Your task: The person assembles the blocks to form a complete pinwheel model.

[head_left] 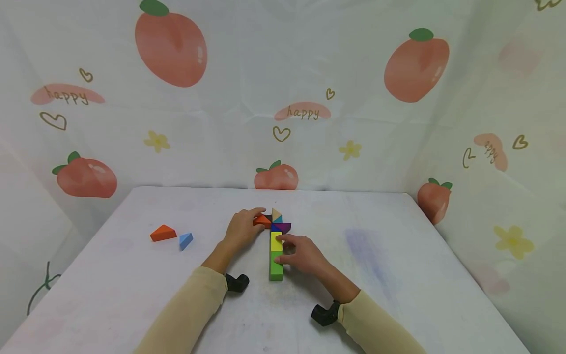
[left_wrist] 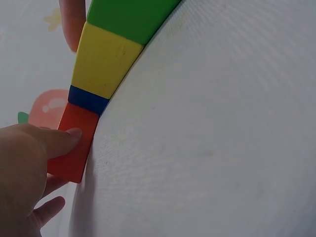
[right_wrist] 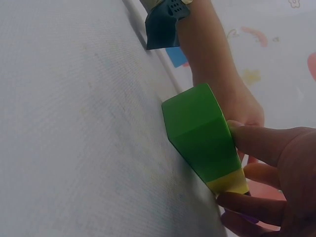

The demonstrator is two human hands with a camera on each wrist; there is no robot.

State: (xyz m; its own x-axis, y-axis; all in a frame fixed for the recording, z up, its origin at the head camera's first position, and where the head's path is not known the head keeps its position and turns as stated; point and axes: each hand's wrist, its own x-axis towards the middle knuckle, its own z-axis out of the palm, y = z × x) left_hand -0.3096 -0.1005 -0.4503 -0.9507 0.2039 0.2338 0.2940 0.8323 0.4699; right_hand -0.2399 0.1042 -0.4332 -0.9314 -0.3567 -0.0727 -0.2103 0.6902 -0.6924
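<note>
A row of blocks lies on the table, with a green block [head_left: 276, 273] nearest, then a yellow block [head_left: 275, 245], then a small blue block [head_left: 276, 228]. Beside the blue one is a purple block [head_left: 285, 226]; beyond are a natural-wood triangle [head_left: 276, 214], a teal piece [head_left: 279, 220] and a dark piece [head_left: 268, 217]. My left hand [head_left: 242, 229] pinches an orange triangular block [left_wrist: 74, 160] against the row's left side, thumb on its near face. My right hand [head_left: 307, 253] touches the row's right side, thumb at the green block and fingers by the yellow.
To the left on the white table [head_left: 119, 295] lie an orange triangular block [head_left: 163, 233] and a light-blue triangular block [head_left: 186, 241]. A fruit-patterned cloth [head_left: 239, 123] hangs behind the table. Black wrist devices sit at both sleeves.
</note>
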